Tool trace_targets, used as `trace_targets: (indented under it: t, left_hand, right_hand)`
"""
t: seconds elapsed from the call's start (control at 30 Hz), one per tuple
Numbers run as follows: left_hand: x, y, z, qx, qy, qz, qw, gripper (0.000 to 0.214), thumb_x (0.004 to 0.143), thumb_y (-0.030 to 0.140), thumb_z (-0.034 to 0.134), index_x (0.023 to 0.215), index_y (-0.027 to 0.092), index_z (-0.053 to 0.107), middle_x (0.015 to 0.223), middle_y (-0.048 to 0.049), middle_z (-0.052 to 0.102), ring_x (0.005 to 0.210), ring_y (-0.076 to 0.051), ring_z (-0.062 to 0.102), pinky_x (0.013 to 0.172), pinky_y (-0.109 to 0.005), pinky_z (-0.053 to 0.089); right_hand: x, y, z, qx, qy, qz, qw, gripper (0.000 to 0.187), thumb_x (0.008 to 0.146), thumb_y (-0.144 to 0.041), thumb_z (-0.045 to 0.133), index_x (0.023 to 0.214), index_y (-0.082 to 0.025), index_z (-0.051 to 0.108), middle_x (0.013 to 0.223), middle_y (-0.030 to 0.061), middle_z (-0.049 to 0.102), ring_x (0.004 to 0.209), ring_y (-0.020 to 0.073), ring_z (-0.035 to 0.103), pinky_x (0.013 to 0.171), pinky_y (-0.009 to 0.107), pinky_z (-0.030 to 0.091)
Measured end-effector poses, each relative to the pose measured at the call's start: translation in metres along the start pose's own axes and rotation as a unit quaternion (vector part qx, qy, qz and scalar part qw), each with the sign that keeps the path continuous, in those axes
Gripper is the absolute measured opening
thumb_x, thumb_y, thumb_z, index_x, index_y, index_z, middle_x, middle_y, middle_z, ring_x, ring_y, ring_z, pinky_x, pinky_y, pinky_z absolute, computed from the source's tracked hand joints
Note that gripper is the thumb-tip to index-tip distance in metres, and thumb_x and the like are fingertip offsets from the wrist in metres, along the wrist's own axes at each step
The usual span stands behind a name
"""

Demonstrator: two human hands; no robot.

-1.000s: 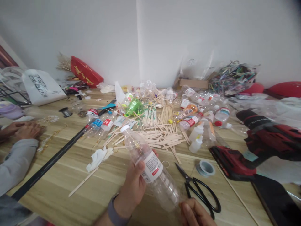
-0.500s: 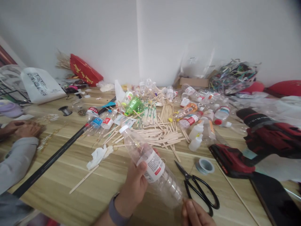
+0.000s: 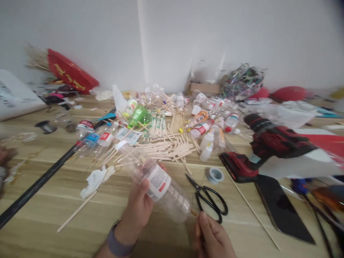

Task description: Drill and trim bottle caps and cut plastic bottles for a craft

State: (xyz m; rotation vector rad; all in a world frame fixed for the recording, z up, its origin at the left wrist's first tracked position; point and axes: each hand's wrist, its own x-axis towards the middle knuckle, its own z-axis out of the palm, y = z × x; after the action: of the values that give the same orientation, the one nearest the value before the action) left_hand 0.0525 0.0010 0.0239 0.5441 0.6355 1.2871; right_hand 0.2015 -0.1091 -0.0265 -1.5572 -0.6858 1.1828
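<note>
My left hand (image 3: 138, 202) is wrapped around a clear plastic bottle (image 3: 176, 199) with a white and red label. The bottle lies at a slant over the table, its white cap pointing up and to the left. At its base end, my right hand (image 3: 213, 234) is closed in a pinch. A small brownish tip shows between those fingers and the bottle's base; what it belongs to is hidden. Just beyond my right hand lie black-handled scissors (image 3: 208, 197), blades pointing away. A spool of grey wire (image 3: 215, 175) rests behind them.
Flat wooden sticks (image 3: 166, 150) are heaped mid-table, with several plastic bottles behind. A red and black cordless drill (image 3: 271, 143) and a dark phone (image 3: 282, 208) lie at right. A long black bar (image 3: 40, 182) crosses the left side. Another person's hand (image 3: 6, 156) shows at the left edge.
The view has turned to the right, so things appear further left and the other person is mostly out of frame. Both my hands keep their holds, the right still by the bottle's base.
</note>
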Motion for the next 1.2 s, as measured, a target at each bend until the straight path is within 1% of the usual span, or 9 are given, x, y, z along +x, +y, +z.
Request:
trace_targets:
  t: [0.2, 0.37, 0.5, 0.63, 0.77, 0.83, 1.0, 1.1, 1.2]
  left_hand:
    - [0.003, 0.008, 0.004, -0.005, 0.046, -0.016, 0.999, 0.053, 0.055, 0.042, 0.090, 0.102, 0.022, 0.075, 0.099, -0.0074, 0.079, 0.092, -0.023, 0.075, 0.076, -0.025, 0.061]
    - [0.001, 0.007, 0.007, -0.011, 0.069, -0.038, 0.997, 0.053, 0.051, 0.044, 0.091, 0.096, 0.019, 0.077, 0.100, -0.0085, 0.079, 0.091, -0.024, 0.075, 0.074, -0.025, 0.062]
    - [0.002, 0.009, 0.005, 0.004, 0.048, -0.019, 0.999, 0.054, 0.054, 0.047, 0.089, 0.099, 0.021, 0.076, 0.101, -0.0082, 0.079, 0.096, -0.025, 0.074, 0.078, -0.027, 0.061]
    - [0.001, 0.008, 0.002, 0.007, 0.016, -0.007, 1.000, 0.050, 0.061, 0.047, 0.086, 0.102, 0.021, 0.075, 0.102, -0.0070, 0.078, 0.096, -0.024, 0.073, 0.083, -0.028, 0.059]
    - [-0.001, 0.009, 0.001, 0.008, 0.004, 0.010, 1.000, 0.049, 0.063, 0.044, 0.085, 0.105, 0.021, 0.074, 0.104, -0.0068, 0.077, 0.098, -0.025, 0.072, 0.081, -0.029, 0.059]
    - [-0.001, 0.011, 0.000, 0.008, 0.005, 0.011, 1.000, 0.051, 0.064, 0.044, 0.084, 0.108, 0.021, 0.072, 0.104, -0.0070, 0.077, 0.101, -0.025, 0.071, 0.084, -0.029, 0.058]
    - [0.003, 0.013, -0.005, -0.005, -0.001, 0.009, 1.000, 0.053, 0.069, 0.046, 0.081, 0.115, 0.023, 0.070, 0.107, -0.0046, 0.077, 0.110, -0.024, 0.068, 0.099, -0.031, 0.051]
    - [0.003, 0.009, -0.006, -0.004, -0.022, 0.001, 1.000, 0.046, 0.068, 0.047, 0.082, 0.107, 0.024, 0.073, 0.107, -0.0024, 0.077, 0.105, -0.021, 0.070, 0.097, -0.028, 0.051]
    - [0.000, 0.006, -0.006, -0.003, -0.041, -0.031, 0.999, 0.046, 0.066, 0.048, 0.083, 0.105, 0.025, 0.074, 0.105, -0.0015, 0.078, 0.103, -0.021, 0.071, 0.093, -0.028, 0.053]
  right_hand:
    - [-0.001, -0.010, -0.001, -0.006, -0.028, -0.085, 0.996, 0.054, 0.081, -0.071, 0.056, 0.066, -0.020, 0.050, 0.053, -0.0058, 0.045, 0.048, 0.0089, 0.041, 0.048, 0.020, 0.033]
    - [0.002, -0.008, -0.006, -0.035, -0.076, -0.043, 0.996, 0.067, 0.087, -0.078, 0.033, 0.059, -0.020, 0.050, 0.048, -0.0016, 0.048, 0.044, 0.0108, 0.043, 0.046, 0.023, 0.035]
    - [-0.001, -0.012, -0.003, -0.027, -0.055, -0.072, 0.995, 0.058, 0.083, -0.076, 0.047, 0.070, -0.020, 0.055, 0.053, -0.0043, 0.047, 0.046, 0.0105, 0.042, 0.047, 0.022, 0.034]
    - [-0.005, -0.021, 0.004, -0.032, 0.005, -0.092, 0.995, 0.055, 0.081, -0.072, 0.054, 0.061, -0.022, 0.046, 0.051, -0.0063, 0.040, 0.047, 0.0098, 0.037, 0.046, 0.022, 0.032]
    - [-0.002, -0.015, 0.005, -0.035, -0.024, 0.001, 0.999, 0.065, 0.080, -0.082, 0.041, 0.056, -0.022, 0.045, 0.044, -0.0054, 0.040, 0.037, 0.0083, 0.033, 0.040, 0.022, 0.025]
    - [0.001, -0.008, 0.003, -0.026, -0.046, 0.017, 0.998, 0.069, 0.079, -0.084, 0.036, 0.058, -0.020, 0.049, 0.045, -0.0031, 0.046, 0.035, 0.0086, 0.036, 0.039, 0.023, 0.026]
    - [0.000, -0.009, -0.002, -0.028, -0.021, -0.063, 0.997, 0.054, 0.075, -0.074, 0.060, 0.068, -0.021, 0.053, 0.052, -0.0059, 0.045, 0.045, 0.0101, 0.041, 0.044, 0.022, 0.033]
    - [-0.004, -0.014, -0.001, -0.064, -0.005, -0.088, 0.994, 0.054, 0.082, -0.071, 0.053, 0.059, -0.022, 0.047, 0.049, -0.0050, 0.043, 0.047, 0.0113, 0.041, 0.047, 0.023, 0.034]
    - [-0.003, -0.011, -0.001, -0.105, -0.041, -0.064, 0.992, 0.062, 0.087, -0.075, 0.040, 0.053, -0.023, 0.044, 0.044, -0.0041, 0.041, 0.042, 0.0119, 0.040, 0.045, 0.025, 0.034]
